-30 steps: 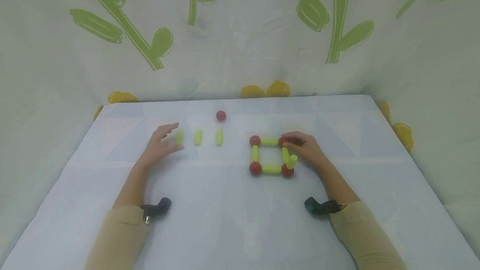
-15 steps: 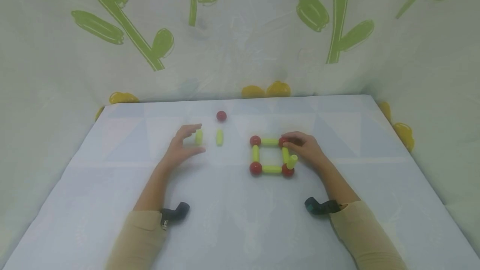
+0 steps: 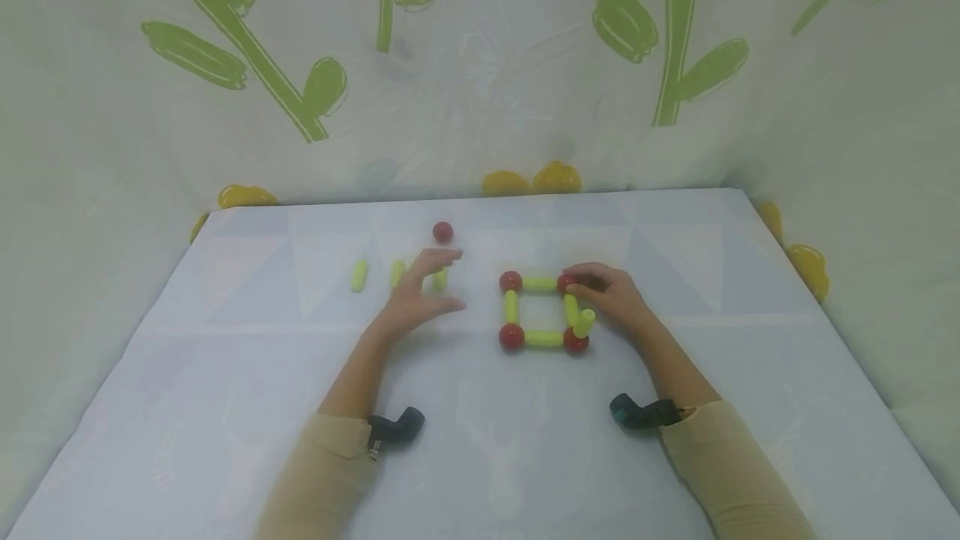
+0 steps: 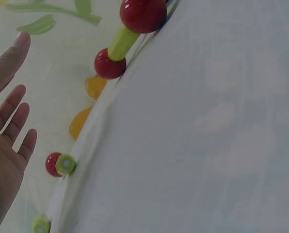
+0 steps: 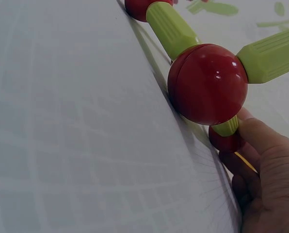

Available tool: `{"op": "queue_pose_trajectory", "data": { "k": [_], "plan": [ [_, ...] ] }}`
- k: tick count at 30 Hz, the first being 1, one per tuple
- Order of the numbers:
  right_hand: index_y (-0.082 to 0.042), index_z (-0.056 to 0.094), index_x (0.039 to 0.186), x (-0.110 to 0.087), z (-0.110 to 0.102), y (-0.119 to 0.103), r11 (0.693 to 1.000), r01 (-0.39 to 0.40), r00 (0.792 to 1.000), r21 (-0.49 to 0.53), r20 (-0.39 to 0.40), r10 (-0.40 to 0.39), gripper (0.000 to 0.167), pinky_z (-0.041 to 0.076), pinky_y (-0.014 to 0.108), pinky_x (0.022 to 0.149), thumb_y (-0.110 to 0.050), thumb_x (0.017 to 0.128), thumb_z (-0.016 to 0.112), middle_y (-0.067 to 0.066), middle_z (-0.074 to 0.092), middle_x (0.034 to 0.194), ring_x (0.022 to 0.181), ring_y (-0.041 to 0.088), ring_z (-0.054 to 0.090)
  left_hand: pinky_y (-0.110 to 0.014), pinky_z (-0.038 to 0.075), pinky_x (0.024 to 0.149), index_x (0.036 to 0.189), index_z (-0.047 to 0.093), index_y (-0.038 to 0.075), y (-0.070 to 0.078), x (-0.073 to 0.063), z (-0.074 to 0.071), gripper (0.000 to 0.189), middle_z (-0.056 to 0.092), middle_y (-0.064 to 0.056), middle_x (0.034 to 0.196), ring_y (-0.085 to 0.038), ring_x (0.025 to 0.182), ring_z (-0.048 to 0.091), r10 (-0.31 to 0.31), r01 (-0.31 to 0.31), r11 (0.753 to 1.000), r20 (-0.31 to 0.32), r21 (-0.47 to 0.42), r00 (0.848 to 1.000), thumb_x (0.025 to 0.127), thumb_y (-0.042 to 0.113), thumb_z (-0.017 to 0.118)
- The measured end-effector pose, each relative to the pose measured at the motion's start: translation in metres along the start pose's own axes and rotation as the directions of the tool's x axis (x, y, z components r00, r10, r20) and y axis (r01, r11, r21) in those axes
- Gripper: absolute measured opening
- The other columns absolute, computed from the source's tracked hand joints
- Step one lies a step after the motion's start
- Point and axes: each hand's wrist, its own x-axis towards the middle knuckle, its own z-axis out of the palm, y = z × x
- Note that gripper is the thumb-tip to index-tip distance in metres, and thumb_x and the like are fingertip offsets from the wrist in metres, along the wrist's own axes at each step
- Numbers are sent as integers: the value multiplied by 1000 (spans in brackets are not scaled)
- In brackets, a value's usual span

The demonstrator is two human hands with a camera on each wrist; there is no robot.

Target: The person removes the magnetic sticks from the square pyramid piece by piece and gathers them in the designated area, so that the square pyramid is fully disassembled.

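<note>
A square frame (image 3: 543,339) of light green rods and red balls lies on the table. From its near right ball (image 3: 575,342) another rod (image 3: 585,322) stands up. My right hand (image 3: 613,297) pinches the frame's far right ball (image 3: 566,282) between thumb and fingers. Left of the frame, my left hand (image 3: 411,300) has thumb and fingers spread apart, with a loose rod (image 3: 439,280) seen between them and nothing gripped. That hand partly hides the rod and a second one (image 3: 397,272). In the left wrist view the fingers (image 4: 14,104) look extended.
A third loose rod (image 3: 359,276) lies farther left. One loose red ball (image 3: 443,232) sits behind the rods. The white table (image 3: 480,457) ends at the back against a curtain (image 3: 487,82) printed with green leaves. Each wrist wears a black camera.
My left hand has moved right, passing along the row of loose rods from the leftmost to the rightmost. The rods stay in place. My right hand and the frame have not moved.
</note>
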Motion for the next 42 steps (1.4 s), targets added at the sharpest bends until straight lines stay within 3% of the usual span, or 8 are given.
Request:
{"op": "queue_pose_trajectory", "data": {
  "k": [4,7,16,24,28,31,36,42],
  "plan": [
    [-11,63,120,0,-1,-2,1000,-5,1000,-1,12,5,37,48,22,91,-29,88,67,8,66,116,110,21,59,-50,37,105,135,49,31,10,4,16,66,45,7,138,-18,130,40,1,-1,1000,37,1,999,78,20,78],
    [-9,62,121,1,-1,-2,1000,-16,1000,8,19,16,36,46,17,89,-26,89,66,9,65,118,111,22,58,-50,36,106,135,50,29,15,6,29,66,46,7,137,-17,130,40,62,-60,998,58,-25,996,76,18,79],
    [-12,63,120,2,0,2,1000,-14,1000,-3,5,14,37,47,34,97,-30,88,67,7,65,117,112,20,58,-47,40,102,135,50,11,32,15,68,65,49,-3,130,-26,119,46,229,-201,965,164,-169,960,76,10,78],
    [-11,63,119,0,-2,2,999,52,999,-9,-9,-52,41,46,42,98,-36,87,67,7,65,119,114,23,57,-34,40,104,137,50,21,49,18,105,64,49,7,131,-8,122,44,252,-219,964,265,-149,931,78,23,78],
    [-12,63,120,0,-2,0,999,39,999,-21,-7,-39,40,44,45,100,-37,88,66,7,64,121,118,23,55,-30,44,101,136,49,18,57,18,118,60,50,2,128,-11,121,48,288,-233,950,292,-210,912,81,21,75],
    [-8,63,119,0,-2,0,998,56,998,3,-8,-56,34,45,38,100,-25,89,66,10,64,120,117,23,55,-25,46,98,135,49,16,60,20,127,57,51,1,127,-11,119,51,286,-219,948,315,-232,905,83,17,73],
    [-1,62,119,-2,-2,-8,997,74,997,39,-2,-74,32,44,17,92,-10,89,65,17,66,115,112,23,59,-18,47,92,136,47,20,61,21,135,56,52,3,127,-8,114,53,271,-231,961,351,-153,896,85,14,70],
    [2,59,123,-12,-3,-32,999,43,999,20,20,-43,36,43,23,94,-14,91,63,19,64,117,113,27,57,-16,46,90,138,46,21,63,19,136,57,55,3,121,-9,104,55,282,-280,958,336,-55,899,86,12,69]
  ]
}}
